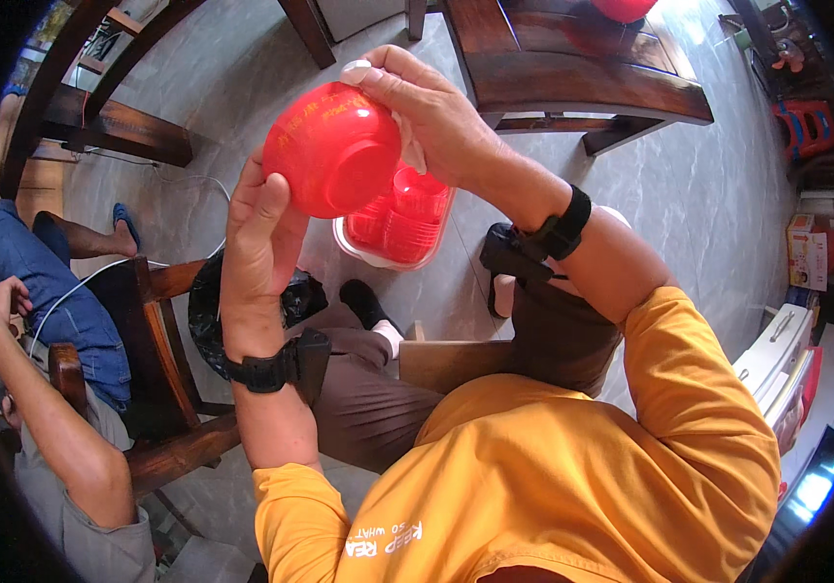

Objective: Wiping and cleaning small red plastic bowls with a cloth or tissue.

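Note:
A red plastic bowl [332, 148] is held up in front of me, its bottom turned toward the camera. My left hand [258, 238] grips its left side from below. My right hand [424, 109] lies over its top right edge and presses a white cloth [409, 144] against it. Below the bowl, on the floor, a clear plastic tub [392, 228] holds several small red cups. Both wrists wear black bands.
Another person in jeans sits on a wooden chair [159, 360] at the left. A black bag [205, 311] lies by my knee. Dark wooden furniture [582, 83] stands ahead. Boxes and a white case [776, 355] sit at the right on the marble floor.

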Demonstrator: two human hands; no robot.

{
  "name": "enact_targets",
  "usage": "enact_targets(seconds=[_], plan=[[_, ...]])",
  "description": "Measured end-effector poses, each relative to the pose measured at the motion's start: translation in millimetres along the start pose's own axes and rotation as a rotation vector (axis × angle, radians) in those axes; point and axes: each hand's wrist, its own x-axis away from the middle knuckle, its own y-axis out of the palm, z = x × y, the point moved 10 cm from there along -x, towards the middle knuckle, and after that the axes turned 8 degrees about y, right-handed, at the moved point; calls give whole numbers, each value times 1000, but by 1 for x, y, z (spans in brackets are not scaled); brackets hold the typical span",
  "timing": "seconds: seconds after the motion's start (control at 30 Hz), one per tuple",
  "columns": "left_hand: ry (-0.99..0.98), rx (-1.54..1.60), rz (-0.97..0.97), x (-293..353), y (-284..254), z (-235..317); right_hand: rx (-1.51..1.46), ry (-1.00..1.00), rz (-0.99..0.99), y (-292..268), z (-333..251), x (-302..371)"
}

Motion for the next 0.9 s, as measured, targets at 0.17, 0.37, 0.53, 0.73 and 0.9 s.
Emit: enact_targets(seconds=[0.17, 0.37, 0.53, 0.73, 0.9], plan=[[12, 0, 58, 1, -10, 1, 66, -121, -58, 9, -14, 4], [-41, 100, 56, 1, -11, -5, 658, -716, -262, 51, -54, 39], [-47, 16, 40, 2, -10, -8, 643, -329, -202, 39, -35, 26], [-19, -18, 91, 0, -7, -5, 507, -284, -265, 29, -27, 16], [-12, -15, 75, 1, -20, -9, 639, -610, -347, 44, -43, 38]])
